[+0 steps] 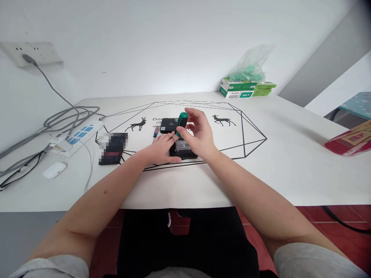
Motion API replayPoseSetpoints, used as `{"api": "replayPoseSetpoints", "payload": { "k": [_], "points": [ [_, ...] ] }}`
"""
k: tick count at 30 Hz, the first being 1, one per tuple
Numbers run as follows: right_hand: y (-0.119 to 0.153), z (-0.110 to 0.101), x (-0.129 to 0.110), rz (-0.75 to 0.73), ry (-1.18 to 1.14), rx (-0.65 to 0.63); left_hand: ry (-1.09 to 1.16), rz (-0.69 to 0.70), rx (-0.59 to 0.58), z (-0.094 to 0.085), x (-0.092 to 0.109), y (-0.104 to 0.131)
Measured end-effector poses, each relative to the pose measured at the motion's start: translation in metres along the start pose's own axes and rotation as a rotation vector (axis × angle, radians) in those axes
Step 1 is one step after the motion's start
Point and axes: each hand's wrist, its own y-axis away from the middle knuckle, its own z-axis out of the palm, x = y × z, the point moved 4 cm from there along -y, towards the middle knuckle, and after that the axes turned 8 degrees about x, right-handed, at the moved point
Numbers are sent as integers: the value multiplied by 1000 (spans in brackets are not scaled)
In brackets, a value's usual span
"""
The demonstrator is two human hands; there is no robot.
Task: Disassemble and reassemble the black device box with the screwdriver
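Note:
My right hand (199, 133) is closed around a screwdriver (182, 120) with a green and black handle. The screwdriver stands nearly upright, its lower end by my left fingertips; the tip is hidden. Under it lies a black box-shaped device (187, 155) with a pale printed label (182, 144) on top. My left hand (160, 148) grips the left end of this device, thumb along the front edge and fingers reaching over the top. Just behind sits a flat black square piece (169, 124) with a small white code sticker. A second, small screwdriver (156, 132) lies left of that.
On the left are a phone (113, 148), a white power strip (81, 135), an earbud case (55, 170), eyeglasses (23, 170) and grey cables (63, 119). Green-white boxes (239, 87) under a plastic bag (251, 67) stand at the back right. A red package (349, 139) sits at the right edge.

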Motion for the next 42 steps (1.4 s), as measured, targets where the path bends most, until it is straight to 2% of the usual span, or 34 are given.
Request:
{"api": "replayPoseSetpoints", "payload": {
  "k": [5, 11, 18, 22, 26, 32, 34, 38, 42],
  "points": [
    [-3, -5, 5, 5, -10, 92, -13, 34, 151, -14, 1, -1],
    [-6, -8, 20, 59, -19, 150, -35, -1, 212, -18, -4, -1],
    [-7, -9, 30, 26, 41, 145, -20, 7, 261, -19, -12, -3],
    [-13, -19, 37, 43, 70, 182, -108, -109, 279, -22, -32, -4],
    [-24, -33, 53, 125, 163, 200, -180, -226, 306, -26, -50, -3],
    [-44, -72, 86, 223, 385, 312, -176, -457, 425, -37, -73, 3],
    [-47, -84, 99, 295, 495, 255, -127, -546, 437, -37, -80, 4],
    [-40, -91, 120, 552, 878, -61, -25, -693, 413, -27, -86, 0],
    [-30, -83, 117, 633, 972, -193, 209, -793, 576, -24, -90, -4]
  ]
}}
